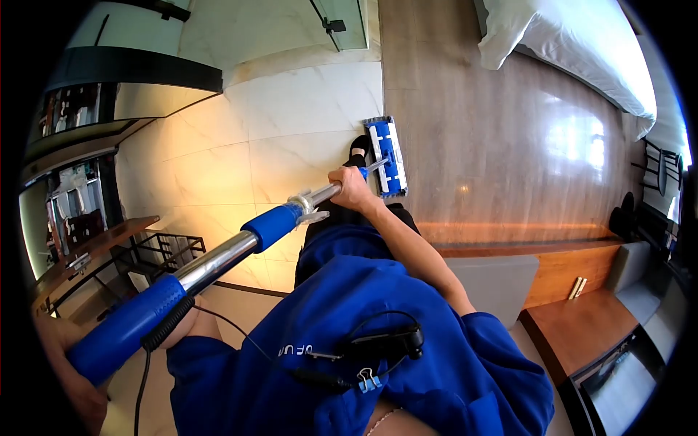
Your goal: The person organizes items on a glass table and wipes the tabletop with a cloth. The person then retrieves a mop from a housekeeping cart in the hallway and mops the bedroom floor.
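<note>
A flat mop with a long silver pole and blue foam grips [131, 330] runs diagonally across the head view. At the lower left edge, my left hand [86, 396] is wrapped round the thick upper blue grip, partly in shadow. My right hand [352, 189] closes round the thin lower pole, below the clear plastic clamp [305, 207]. The blue and white mop head [387, 156] rests on the floor, along the seam between marble tile and wood. My black shoe [359, 145] is just left of it.
Wood flooring [472, 145] extends right towards a bed with white linen [567, 43]. A glass door [345, 22] stands at the top. At left are a wooden counter [109, 240] and black-framed rack [174, 251]; a wooden bench [582, 327] sits lower right.
</note>
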Motion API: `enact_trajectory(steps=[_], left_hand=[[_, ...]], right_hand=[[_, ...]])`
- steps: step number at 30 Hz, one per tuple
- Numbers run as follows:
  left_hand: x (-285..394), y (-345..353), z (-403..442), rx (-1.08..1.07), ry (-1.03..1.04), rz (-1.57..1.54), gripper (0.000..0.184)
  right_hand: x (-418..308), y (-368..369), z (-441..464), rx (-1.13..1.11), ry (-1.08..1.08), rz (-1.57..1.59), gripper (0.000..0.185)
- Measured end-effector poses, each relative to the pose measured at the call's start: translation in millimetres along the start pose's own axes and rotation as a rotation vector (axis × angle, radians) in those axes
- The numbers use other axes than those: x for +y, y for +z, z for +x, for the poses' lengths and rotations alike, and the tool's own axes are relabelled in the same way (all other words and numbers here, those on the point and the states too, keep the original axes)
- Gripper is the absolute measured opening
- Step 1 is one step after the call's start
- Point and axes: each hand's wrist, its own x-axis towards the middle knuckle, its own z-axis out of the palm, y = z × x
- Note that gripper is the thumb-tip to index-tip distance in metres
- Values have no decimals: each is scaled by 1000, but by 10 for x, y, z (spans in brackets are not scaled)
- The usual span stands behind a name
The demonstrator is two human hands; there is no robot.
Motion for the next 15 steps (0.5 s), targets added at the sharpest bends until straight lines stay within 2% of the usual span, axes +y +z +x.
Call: enact_trajectory(steps=[7, 9, 11, 13, 15], left_hand=[[-44, 44, 8, -29, 67, -74, 25], [192, -371, -32, -419, 56, -38, 23], [586, -1048, -119, -813, 41, -10, 37], [495, -1047, -72, -845, 78, -79, 38], [382, -862, -90, -711, 91, -107, 39]], right_hand=[[-48, -57, -47, -29, 5, -4, 13], [-88, -63, -29, -42, 0, -18, 12], [26, 40, -37, 6, 6, -22, 12], [54, 36, -20, 12, 4, -4, 11], [59, 44, -70, -7, 20, 6, 10]])
